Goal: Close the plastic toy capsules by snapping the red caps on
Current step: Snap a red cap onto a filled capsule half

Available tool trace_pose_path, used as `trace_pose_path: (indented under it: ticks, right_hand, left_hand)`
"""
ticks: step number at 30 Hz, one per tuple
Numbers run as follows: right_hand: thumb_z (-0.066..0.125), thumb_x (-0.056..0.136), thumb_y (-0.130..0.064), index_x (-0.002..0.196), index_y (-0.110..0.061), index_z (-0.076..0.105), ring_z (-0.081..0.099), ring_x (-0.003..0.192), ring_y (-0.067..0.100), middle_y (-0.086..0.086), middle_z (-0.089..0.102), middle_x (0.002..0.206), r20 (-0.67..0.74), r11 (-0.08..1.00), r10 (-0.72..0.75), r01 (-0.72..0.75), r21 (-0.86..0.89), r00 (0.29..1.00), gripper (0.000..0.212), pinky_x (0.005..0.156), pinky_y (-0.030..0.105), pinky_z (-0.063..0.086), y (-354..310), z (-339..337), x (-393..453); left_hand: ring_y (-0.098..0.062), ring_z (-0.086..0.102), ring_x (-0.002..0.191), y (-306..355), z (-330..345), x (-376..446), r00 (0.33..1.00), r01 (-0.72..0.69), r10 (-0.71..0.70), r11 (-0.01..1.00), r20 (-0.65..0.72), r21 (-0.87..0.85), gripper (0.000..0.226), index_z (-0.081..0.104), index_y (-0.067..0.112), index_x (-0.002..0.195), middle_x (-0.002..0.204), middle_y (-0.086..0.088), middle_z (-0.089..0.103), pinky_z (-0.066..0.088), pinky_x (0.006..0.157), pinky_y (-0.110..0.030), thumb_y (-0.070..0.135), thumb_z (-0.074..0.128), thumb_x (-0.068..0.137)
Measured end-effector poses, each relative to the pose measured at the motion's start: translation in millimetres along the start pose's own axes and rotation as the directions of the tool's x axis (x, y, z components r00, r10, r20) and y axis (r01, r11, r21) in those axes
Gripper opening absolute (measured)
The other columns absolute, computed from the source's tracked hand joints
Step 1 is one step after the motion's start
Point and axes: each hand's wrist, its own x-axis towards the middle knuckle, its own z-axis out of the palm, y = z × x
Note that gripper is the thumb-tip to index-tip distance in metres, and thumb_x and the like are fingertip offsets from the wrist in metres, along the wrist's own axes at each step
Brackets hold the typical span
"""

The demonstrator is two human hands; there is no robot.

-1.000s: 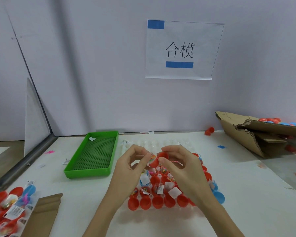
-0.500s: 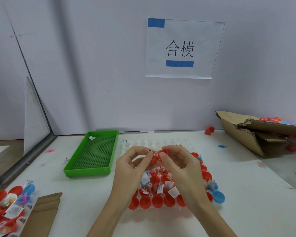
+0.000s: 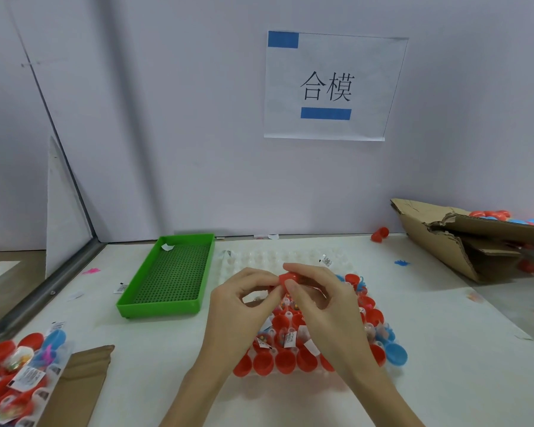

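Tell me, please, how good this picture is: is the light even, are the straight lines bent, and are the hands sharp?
Head view: the light is soft and even, with only faint shadows beneath the green tray and the capsule tray; the wide lens bows the wall seam; the left hand, right hand and red cap look slightly soft, and the label print is unreadable.

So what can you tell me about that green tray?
The green tray is a shallow rectangle of bright plastic with low walls and a floor full of tiny holes, like a grid. It lies flat on the white table, left of the hands and apart from them. One small white paper scrap lies in its far corner. Otherwise it holds nothing.
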Motion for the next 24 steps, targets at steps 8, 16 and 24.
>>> trace_pose_path:
  ticks: [8,16,24]
  right_hand:
    - [0.071,0.084,-0.043,0.099,-0.044,0.072,0.070,0.097,-0.004,-0.028,0.073,0.095,-0.036,0.994,0.046,-0.042,0.101,0.998,0.016,0.076,0.005,0.051,-0.3,-4.4,3.3]
    - [0.070,0.085,-0.044,0.094,-0.055,0.073,0.070,0.099,-0.004,-0.026,0.075,0.098,-0.025,0.987,0.061,-0.057,0.149,0.998,0.015,0.078,0.005,0.051,-6.2,-8.7,4.3]
    - [0.068,0.085,-0.043,0.104,-0.044,0.071,0.070,0.100,-0.004,-0.028,0.073,0.100,-0.022,0.991,0.029,-0.026,0.135,0.999,0.019,0.078,0.006,0.051,-10.4,-8.2,5.5]
  left_hand:
    - [-0.024,0.069,0.112,-2.4,3.0,1.2,0.995,-0.055,0.058,0.998,0.081,-0.039,0.025,0.081,0.017,0.104,0.114,-0.004,0.067,0.059,0.094,-0.032,-0.005,0.071,0.094]
    - [-0.024,0.075,0.107,2.7,8.5,-0.5,0.998,0.049,-0.057,0.950,-0.018,-0.308,0.046,0.072,0.019,0.118,0.107,-0.008,0.078,0.058,0.095,-0.026,0.012,0.091,0.077]
    - [-0.018,0.075,0.109,11.6,7.7,-1.2,0.997,0.079,-0.080,0.944,0.011,-0.320,0.031,0.080,0.019,0.115,0.113,-0.002,0.079,0.058,0.091,-0.023,0.012,0.083,0.085]
